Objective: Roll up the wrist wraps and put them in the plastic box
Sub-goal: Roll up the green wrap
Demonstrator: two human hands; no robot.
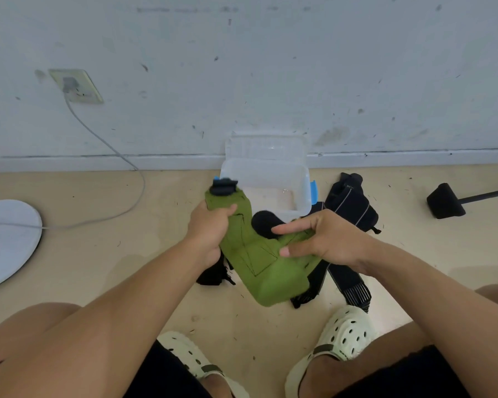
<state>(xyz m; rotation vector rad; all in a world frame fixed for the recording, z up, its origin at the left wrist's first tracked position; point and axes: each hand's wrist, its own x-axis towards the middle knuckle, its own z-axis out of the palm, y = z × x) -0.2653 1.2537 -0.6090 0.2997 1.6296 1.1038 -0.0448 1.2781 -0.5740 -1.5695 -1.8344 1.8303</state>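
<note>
A scuffed pale grey wall (270, 67) fills the upper half of the view, meeting a beige floor (98, 254) on which a person squats in cream perforated clogs (342, 334). At nine o'clock lies a round white disc-shaped base (9, 239), a grey cable (110, 147) trailing from it up to a cream wall socket (76, 86) at ten o'clock. Near centre, held above the floor between both hands, is the long green fabric wrist wrap (259, 271), bent in the middle, its black end tab (223, 186) pointing toward twelve o'clock. The left hand (210, 231) grips the wrap's upper stretch, fingers and thumb curled round it. The right hand (325, 239) pinches the wrap's bend at about three o'clock from centre, thumb pressed on the cloth, forefinger stretched out straight, the remaining fingers curled. Just beyond the wrap, at twelve o'clock against the wall, stands the clear plastic box with blue latches (302, 193), its clear lid (266, 146) propped open behind it. Black wrist wraps (351, 202) lie in a loose heap on the floor at two o'clock and beneath the hands, beside the box. At three o'clock sits a black wedge-shaped foot on a dark rod (444, 202).
</note>
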